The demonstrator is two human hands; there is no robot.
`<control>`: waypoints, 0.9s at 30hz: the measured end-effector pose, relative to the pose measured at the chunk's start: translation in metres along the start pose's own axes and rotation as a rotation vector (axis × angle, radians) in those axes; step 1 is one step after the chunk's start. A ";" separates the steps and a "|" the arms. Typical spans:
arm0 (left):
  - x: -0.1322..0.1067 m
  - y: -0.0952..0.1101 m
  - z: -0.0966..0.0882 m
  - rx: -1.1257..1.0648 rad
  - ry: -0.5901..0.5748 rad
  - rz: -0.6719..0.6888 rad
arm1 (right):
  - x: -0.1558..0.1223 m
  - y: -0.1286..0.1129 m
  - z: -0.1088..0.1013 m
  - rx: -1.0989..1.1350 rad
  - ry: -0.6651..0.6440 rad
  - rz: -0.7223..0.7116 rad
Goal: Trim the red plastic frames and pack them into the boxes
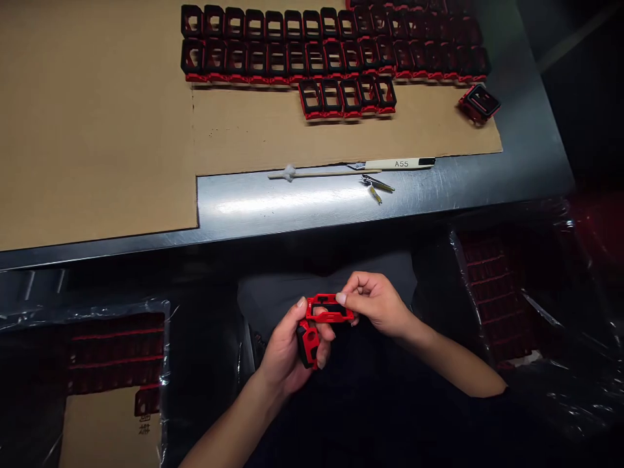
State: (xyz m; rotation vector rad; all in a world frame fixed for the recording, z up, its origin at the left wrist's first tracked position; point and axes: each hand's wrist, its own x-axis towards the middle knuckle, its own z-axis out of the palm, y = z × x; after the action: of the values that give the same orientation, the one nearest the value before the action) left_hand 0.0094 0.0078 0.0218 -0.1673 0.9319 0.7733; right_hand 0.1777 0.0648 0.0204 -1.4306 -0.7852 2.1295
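Note:
Below the table's front edge, over my lap, both hands hold a red plastic frame [327, 309] with black inserts. My left hand [288, 354] wraps its fingers round the frame's lower left part, which hangs down as a red and black piece [308, 344]. My right hand [374, 303] pinches the frame's right end between thumb and fingers. On the brown cardboard sheet [97, 130] at the far side of the table, several matching red and black frames stand in tight rows [331, 49], with a short extra row [347, 97] in front.
One frame [478, 103] lies apart at the cardboard's right corner. A cotton-tipped stick [312, 173], a white strip marked A55 [400, 164] and tweezers [376, 185] lie on the steel table [292, 208]. Plastic-lined boxes of red parts sit at lower left [114, 357] and right [492, 292].

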 end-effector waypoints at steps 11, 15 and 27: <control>-0.003 0.006 0.008 0.093 0.091 -0.053 | 0.006 0.008 -0.002 0.054 0.001 0.066; 0.001 0.002 0.006 0.109 0.113 0.013 | 0.007 0.008 -0.002 0.023 -0.014 0.011; -0.090 0.238 -0.011 1.562 1.307 1.125 | 0.009 0.017 -0.016 -0.276 0.065 -0.214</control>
State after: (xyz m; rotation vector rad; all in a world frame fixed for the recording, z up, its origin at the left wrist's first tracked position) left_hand -0.1875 0.1274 0.1298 1.5231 2.7080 0.6254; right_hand 0.1882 0.0619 -0.0020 -1.4671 -1.1866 1.8593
